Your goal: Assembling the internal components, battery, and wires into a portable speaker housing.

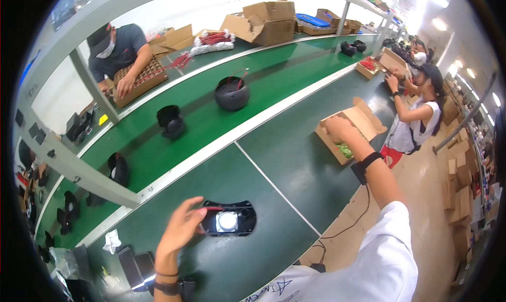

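Note:
My left hand (pixel 182 224) is at the left end of a black oblong speaker panel (pixel 244 223), thumb and fingers curved about its edge. A round silvery speaker magnet (pixel 227 221) sits in the middle of the panel, and a short red wire (pixel 213 208) runs beside my thumb. Out to the right, my right hand (pixel 339 128) reaches down into an open cardboard box (pixel 329 148) that holds small green parts (pixel 344 150). The box's wall and my own hand hide those fingertips.
A green conveyor belt (pixel 203 120) carries black rounded housings (pixel 232 94) past the dark green bench (pixel 284 154). One co-worker (pixel 129 54) handles a partitioned carton across the belt; another (pixel 416 107) stands farther along at right. A metal post (pixel 89 86) rises at left. Dark flat devices (pixel 137 268) lie near my left forearm.

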Tool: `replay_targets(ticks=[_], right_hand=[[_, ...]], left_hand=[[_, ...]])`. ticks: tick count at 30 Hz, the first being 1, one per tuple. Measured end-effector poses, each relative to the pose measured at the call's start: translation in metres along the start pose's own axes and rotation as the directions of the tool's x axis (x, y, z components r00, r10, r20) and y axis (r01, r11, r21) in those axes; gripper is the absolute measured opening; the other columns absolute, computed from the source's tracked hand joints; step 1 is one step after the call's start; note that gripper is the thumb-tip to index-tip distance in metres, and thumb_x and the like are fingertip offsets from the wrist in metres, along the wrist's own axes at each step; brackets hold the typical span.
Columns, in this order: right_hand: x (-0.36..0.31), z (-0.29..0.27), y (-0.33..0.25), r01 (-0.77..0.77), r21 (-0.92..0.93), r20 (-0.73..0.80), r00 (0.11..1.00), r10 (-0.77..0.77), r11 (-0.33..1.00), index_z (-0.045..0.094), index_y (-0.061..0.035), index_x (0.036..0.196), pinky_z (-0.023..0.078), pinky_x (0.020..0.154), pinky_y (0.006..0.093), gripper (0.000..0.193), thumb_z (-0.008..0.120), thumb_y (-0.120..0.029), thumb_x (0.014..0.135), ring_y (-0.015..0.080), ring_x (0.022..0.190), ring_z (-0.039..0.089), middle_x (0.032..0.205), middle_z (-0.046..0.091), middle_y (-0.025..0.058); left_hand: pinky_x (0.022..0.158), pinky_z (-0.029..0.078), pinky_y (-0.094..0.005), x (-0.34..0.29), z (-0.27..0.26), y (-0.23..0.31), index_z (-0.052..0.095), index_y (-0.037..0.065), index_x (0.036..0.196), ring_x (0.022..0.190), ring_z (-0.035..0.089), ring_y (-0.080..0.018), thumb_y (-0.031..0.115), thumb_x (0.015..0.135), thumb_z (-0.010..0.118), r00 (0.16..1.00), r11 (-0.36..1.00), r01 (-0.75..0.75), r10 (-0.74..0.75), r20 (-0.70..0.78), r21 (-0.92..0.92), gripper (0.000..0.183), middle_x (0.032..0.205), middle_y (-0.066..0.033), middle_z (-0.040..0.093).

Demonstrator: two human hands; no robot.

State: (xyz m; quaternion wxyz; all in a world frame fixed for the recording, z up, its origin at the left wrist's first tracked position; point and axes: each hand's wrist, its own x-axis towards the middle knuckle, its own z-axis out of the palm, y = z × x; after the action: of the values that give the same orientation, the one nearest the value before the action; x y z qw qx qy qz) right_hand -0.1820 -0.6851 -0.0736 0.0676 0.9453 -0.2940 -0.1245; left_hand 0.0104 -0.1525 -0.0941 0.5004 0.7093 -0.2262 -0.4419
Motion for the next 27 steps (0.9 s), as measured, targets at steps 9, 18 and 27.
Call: replay_targets(ticks=[9,18,27], right_hand=[[-0.059,-0.051,0.043,0.160,0.382,-0.773,0.596,0.219,0.910,0.071,-0.0079,0.125,0.054,0.075,0.0382,0.031,0.066,-0.001,0.095,0.0232,0.081,0.069,0.090,0.071,0.0135],[-0.136,-0.081,-0.128,0.546,0.829,-0.544,0.740,0.395,0.119,0.058,-0.0030,0.138,0.054,0.087,0.0262,0.042,0.074,-0.005,0.099,0.0112,0.102,0.067,0.104,0.071,0.0046],[-0.184,-0.035,-0.295,0.423,0.851,-0.490,0.854,-0.178,-0.311,0.067,0.0041,0.123,0.063,0.091,0.0331,0.030,0.075,0.008,0.094,0.0217,0.105,0.077,0.115,0.077,0.0165]], left_hand=[[0.113,0.048,-0.0507,-0.031,0.067,-0.015,0.003,0.005,0.168,0.142,0.050,-0.0387,0.024,0.089,0.087,0.915,0.935,-0.340,0.303,-0.266,-0.103,0.117,0.165,-0.0298,0.030],[0.123,0.039,-0.0510,-0.034,0.064,-0.018,0.006,-0.001,0.167,0.154,0.035,-0.0448,0.036,0.078,0.096,0.865,0.909,-0.412,0.413,-0.285,0.065,0.131,0.164,-0.0320,0.026],[0.113,0.049,-0.0445,-0.013,0.077,-0.034,0.019,0.001,0.165,0.137,0.057,-0.0350,0.013,0.081,0.090,0.731,0.797,-0.486,0.596,-0.333,0.360,0.110,0.156,-0.0229,0.046]])
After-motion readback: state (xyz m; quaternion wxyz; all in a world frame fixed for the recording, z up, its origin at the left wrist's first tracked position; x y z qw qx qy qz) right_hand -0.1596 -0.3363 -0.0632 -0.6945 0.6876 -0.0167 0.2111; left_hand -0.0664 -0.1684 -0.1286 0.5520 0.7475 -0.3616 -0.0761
